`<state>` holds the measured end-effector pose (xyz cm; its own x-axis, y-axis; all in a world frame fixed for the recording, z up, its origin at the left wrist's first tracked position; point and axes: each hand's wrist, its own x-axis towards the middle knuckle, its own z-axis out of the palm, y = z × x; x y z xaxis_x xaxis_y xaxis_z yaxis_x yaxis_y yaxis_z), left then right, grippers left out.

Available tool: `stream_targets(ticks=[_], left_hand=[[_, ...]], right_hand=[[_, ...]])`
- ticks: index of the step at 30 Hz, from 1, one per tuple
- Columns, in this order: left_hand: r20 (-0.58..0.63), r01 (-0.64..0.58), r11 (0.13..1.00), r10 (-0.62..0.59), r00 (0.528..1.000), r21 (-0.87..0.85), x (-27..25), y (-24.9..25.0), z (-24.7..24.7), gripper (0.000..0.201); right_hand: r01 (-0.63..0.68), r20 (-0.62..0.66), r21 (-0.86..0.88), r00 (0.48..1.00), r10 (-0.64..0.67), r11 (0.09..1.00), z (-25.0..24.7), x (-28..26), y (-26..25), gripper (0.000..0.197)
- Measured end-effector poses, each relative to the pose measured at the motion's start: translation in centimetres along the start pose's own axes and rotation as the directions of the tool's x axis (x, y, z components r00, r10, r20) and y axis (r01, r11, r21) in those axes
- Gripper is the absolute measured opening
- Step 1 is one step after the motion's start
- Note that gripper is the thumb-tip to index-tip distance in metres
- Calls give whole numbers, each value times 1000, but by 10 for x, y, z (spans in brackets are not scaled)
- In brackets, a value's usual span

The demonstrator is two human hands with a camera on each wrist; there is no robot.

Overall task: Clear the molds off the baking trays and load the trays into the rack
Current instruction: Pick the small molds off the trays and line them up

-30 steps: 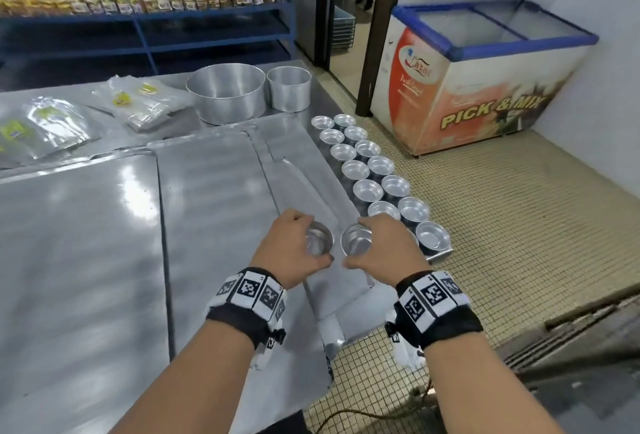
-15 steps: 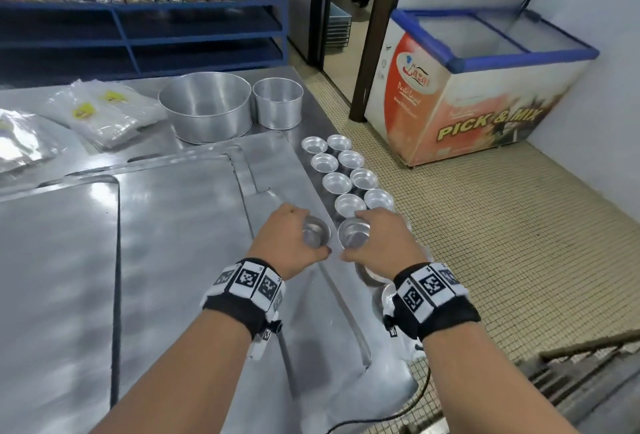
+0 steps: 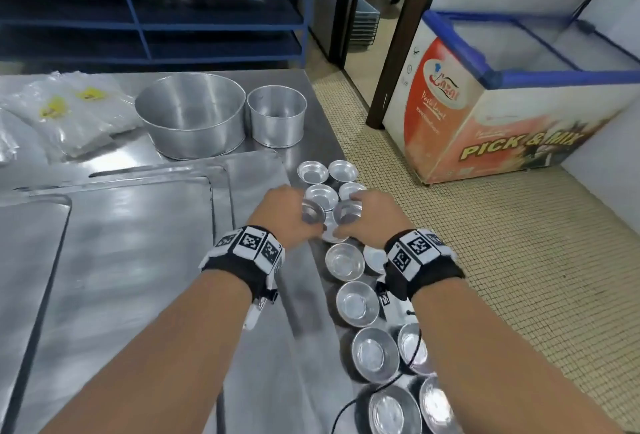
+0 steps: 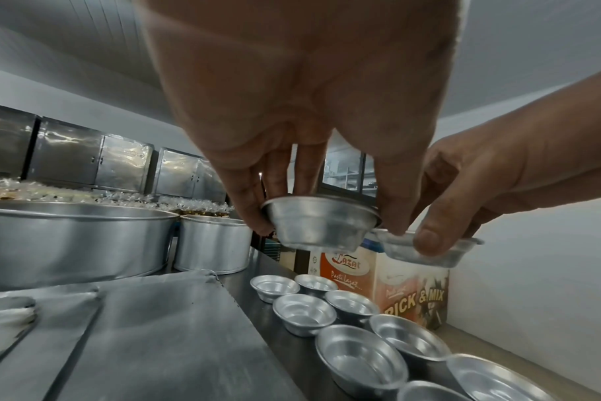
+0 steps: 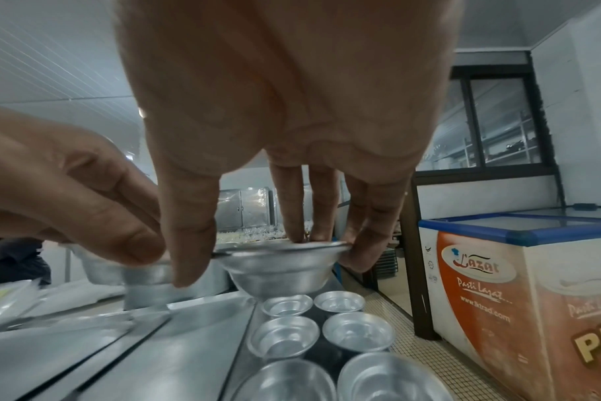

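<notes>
- Molds (image 3: 346, 257) stand in a double row along the right edge of the steel table (image 3: 145, 347), open side up, running from near the round pans toward the viewer.
- The left hand (image 3: 282, 215) pinches one small mold (image 4: 318, 225) by its rim between thumb and fingers, lifted clear above the row.
- The right hand (image 3: 372, 212) holds a second mold (image 5: 282, 267) the same way, thumb on one side of the rim and fingers on the other, just beside the left one.
- Both held molds hang over the far part of the row, close to the table edge.
- Flat baking trays (image 3: 131, 260) lie on the table left of the row, overlapping one another.
- A large round pan (image 3: 190, 115) and a smaller round pan (image 3: 277, 115) stand behind the trays, almost touching.
- Clear plastic bags (image 3: 69, 118) with yellow labels lie at the far left of the table.
- A chest freezer (image 3: 512, 111) with a blue-framed lid stands on the tiled floor to the right, well apart from the table.
- Blue shelving (image 3: 149, 18) holds packaged goods at the back.
- In the head view the hands and wristbands cover several molds in the middle of the row, so the count there cannot be told.
- The nearest molds are cut off at the bottom edge, and a black cable crosses them.
- The left-held mold is blurred in the right wrist view.
</notes>
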<state>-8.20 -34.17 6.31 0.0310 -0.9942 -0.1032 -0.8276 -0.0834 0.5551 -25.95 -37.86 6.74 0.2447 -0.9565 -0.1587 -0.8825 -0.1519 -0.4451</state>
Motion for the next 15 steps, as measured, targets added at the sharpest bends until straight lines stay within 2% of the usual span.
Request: stream_targets(ticks=[3,7,12,15], left_hand=[[-13,15,1000,-14,1000,18,41,4,-1,41],[-26,47,996,-45,999,72,91,5,-2,39],[-52,76,996,-73,996,50,149,-7,0,35],[-38,89,993,-86,996,80,183,-17,5,35]], right_hand=[[-17,37,-16,999,17,1000,-10,40,5,44],[-11,67,-62,998,15,998,-23,87,7,53],[-4,39,-78,999,7,997,-22,155,6,51],[13,41,-103,999,-8,995,-17,195,7,60]])
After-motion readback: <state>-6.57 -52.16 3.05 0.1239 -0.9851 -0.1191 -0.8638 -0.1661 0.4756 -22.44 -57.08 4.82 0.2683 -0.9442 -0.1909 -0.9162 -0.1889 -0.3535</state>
